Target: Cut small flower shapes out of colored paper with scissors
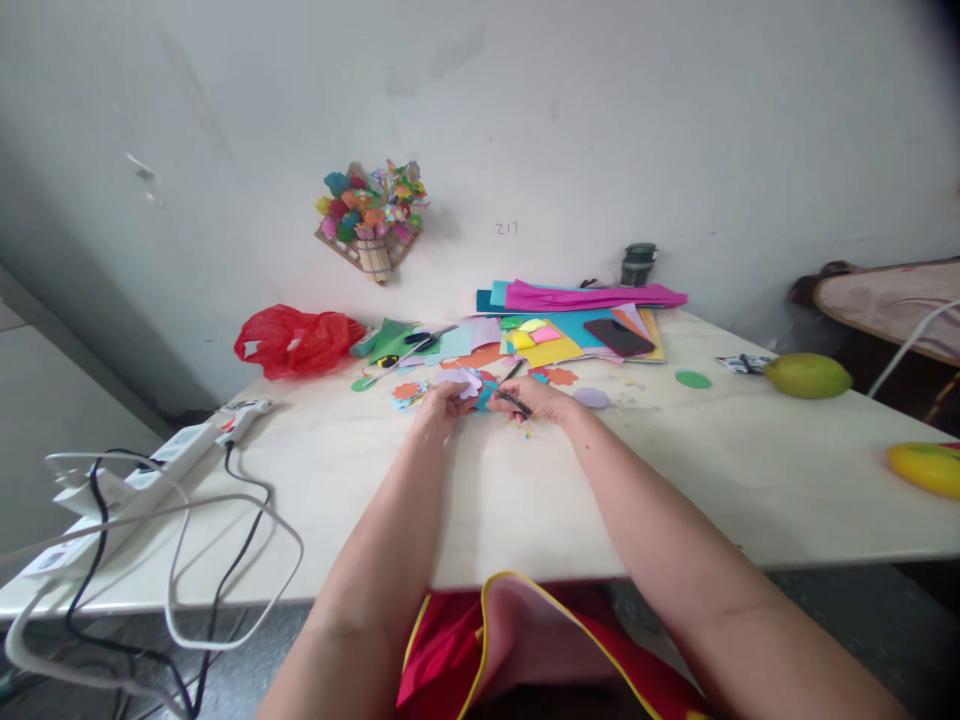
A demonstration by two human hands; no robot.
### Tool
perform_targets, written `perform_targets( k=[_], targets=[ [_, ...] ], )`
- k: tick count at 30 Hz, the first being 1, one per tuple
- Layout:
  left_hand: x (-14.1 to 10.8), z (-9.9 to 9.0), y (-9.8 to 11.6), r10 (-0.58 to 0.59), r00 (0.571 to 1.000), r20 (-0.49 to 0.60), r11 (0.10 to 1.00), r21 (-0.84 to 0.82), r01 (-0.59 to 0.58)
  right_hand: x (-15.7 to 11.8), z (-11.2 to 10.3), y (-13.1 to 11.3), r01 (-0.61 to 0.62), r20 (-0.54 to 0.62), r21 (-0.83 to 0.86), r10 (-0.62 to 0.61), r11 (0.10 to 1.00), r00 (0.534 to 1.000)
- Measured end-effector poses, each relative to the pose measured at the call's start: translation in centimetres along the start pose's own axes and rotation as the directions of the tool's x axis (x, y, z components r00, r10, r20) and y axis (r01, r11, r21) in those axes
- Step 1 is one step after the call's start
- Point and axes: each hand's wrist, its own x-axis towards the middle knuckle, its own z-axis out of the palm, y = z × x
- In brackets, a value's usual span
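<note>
My left hand [448, 402] is closed on a lavender paper flower [466, 380] at the middle of the table. Beside it, my right hand [534, 400] grips a slim dark tool [516, 404], whose kind I cannot make out. The tool's tip is close to a blue paper piece [486, 392] between the hands; whether they touch is unclear. Another dark stick [512, 372] lies just behind. Orange paper flowers [562, 377] and a lavender paper circle [592, 398] lie around the hands, with tiny paper scraps [525, 432] below them.
Coloured paper sheets [555, 350], scissors [426, 342] and a phone [619, 337] lie at the back. A red plastic bag [296, 340] sits back left. Power strips [161, 470] with loose cables occupy the left; mangoes [808, 375] lie right. A paper-flower basket [373, 225] hangs on the wall.
</note>
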Motion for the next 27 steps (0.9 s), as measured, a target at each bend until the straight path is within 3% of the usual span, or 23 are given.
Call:
perform_targets(
  k=[15, 27],
  targets=[
    [-0.5, 0.3, 0.3, -0.032, 0.999, 0.019, 0.999, 0.002, 0.032, -0.3, 0.2, -0.5, -0.025, -0.022, 0.081, 0.027, 0.996, 0.999],
    [-0.9, 0.6, 0.2, -0.035, 0.992, 0.118, 0.998, 0.052, 0.029, -1.3, 0.4, -1.6, -0.024, -0.026, 0.101, 0.027, 0.995, 0.999]
  ],
)
